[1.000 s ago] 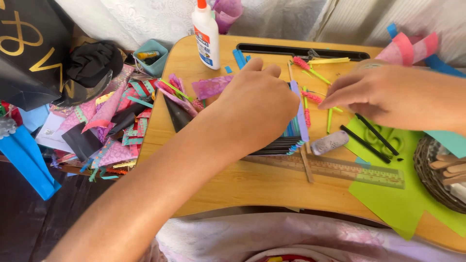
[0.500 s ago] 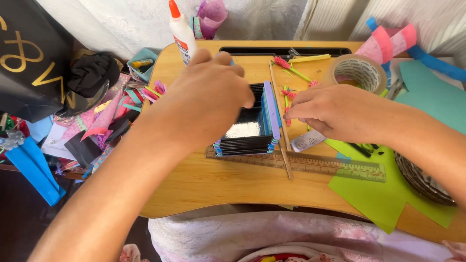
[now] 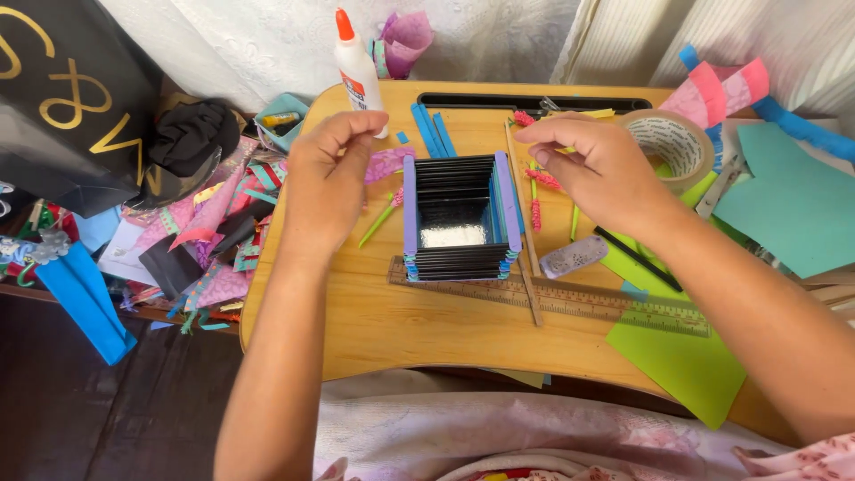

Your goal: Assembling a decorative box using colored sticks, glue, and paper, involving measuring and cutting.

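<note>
Two bare hands hang over a wooden lap desk (image 3: 427, 330), one on each side of a square box (image 3: 460, 217) built of stacked black sticks with purple sticks laid along its left and right top edges. The box sits near the middle of the desk, its front edge touching a ruler (image 3: 570, 299) that runs across to the right. The left hand (image 3: 328, 178) is just left of the box and apart from it, fingers curled with thumb and forefinger tips drawn close together; whether they pinch anything I cannot tell. The right hand (image 3: 598, 169) is just right of the box, fingers bent and close together, thumb and forefinger meeting near a pink-tipped stick; whether it grips that stick I cannot tell. Behind the left hand stands a glue bottle (image 3: 358, 64) with an orange cap. A tape roll (image 3: 674, 142) lies behind the right hand, and green paper (image 3: 690, 365) lies under the ruler's right end. Loose blue sticks (image 3: 431, 130) lie behind the box. Paper scraps (image 3: 205, 240) are heaped left of the desk.
</note>
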